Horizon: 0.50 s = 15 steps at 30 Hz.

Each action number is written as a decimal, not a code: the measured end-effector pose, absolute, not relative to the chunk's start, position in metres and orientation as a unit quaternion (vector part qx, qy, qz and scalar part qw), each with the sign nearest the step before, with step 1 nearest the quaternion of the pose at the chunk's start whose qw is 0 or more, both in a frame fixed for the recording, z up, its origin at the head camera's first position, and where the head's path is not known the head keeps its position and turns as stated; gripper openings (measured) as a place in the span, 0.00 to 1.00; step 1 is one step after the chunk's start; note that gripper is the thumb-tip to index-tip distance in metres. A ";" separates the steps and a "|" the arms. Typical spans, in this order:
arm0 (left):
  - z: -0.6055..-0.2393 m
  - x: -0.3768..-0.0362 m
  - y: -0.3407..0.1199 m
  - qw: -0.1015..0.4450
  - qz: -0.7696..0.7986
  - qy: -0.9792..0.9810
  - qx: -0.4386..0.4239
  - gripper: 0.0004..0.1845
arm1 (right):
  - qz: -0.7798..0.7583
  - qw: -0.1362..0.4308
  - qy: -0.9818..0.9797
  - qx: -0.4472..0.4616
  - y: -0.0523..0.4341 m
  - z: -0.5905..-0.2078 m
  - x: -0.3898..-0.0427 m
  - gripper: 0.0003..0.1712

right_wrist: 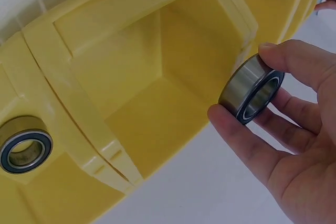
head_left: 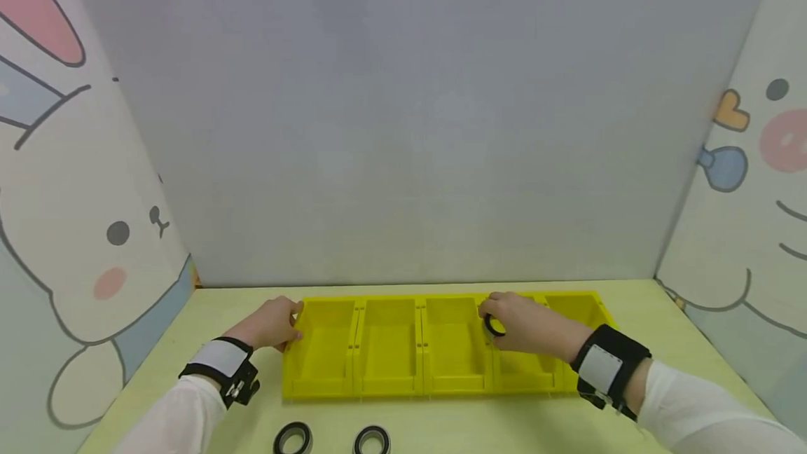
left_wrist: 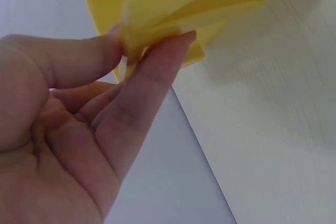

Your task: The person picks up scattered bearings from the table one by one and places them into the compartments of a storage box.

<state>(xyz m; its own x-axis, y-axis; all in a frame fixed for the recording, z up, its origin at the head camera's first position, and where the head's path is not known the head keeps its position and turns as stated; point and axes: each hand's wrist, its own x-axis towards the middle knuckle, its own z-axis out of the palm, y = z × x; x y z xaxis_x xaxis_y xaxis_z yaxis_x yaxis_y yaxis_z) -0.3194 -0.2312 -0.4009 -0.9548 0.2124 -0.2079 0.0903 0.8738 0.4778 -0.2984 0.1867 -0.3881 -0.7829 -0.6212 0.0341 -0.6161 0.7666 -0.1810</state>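
A yellow row of joined bins [head_left: 387, 385] stands on the table. My left hand [head_left: 271, 324] holds its left end; in the left wrist view the thumb and fingers pinch the yellow plastic edge [left_wrist: 157, 22]. My right hand [head_left: 526, 326] pinches a ball bearing [head_left: 494, 326] with a black seal and steel outer ring. In the head view that bearing overlaps the divider left of the fourth compartment. The right wrist view shows the bearing [right_wrist: 252, 90] between thumb and fingertips, near a compartment's edge. Another bearing [right_wrist: 26, 145] lies in a neighbouring compartment, hidden by my right arm in the head view.
Two more bearings, a left one [head_left: 293, 438] and a right one [head_left: 372, 440], lie on the table [head_left: 441, 433] in front of the bins. A grey panel [head_left: 403, 125] rises behind, and cartoon-printed panels [head_left: 94, 230] flank both sides.
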 end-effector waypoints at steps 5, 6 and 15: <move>-0.402 -0.316 -0.230 0.133 0.242 0.958 0.080 0.35 | -0.091 0.025 0.945 -0.314 0.183 -0.396 -0.310 0.22; -0.402 -0.315 -0.230 0.133 0.242 0.958 0.081 0.35 | -0.091 0.026 0.947 -0.308 0.182 -0.396 -0.312 0.22; -0.397 -0.315 -0.229 0.136 0.233 0.960 0.079 0.35 | -0.075 0.015 0.962 -0.261 0.187 -0.394 -0.328 0.15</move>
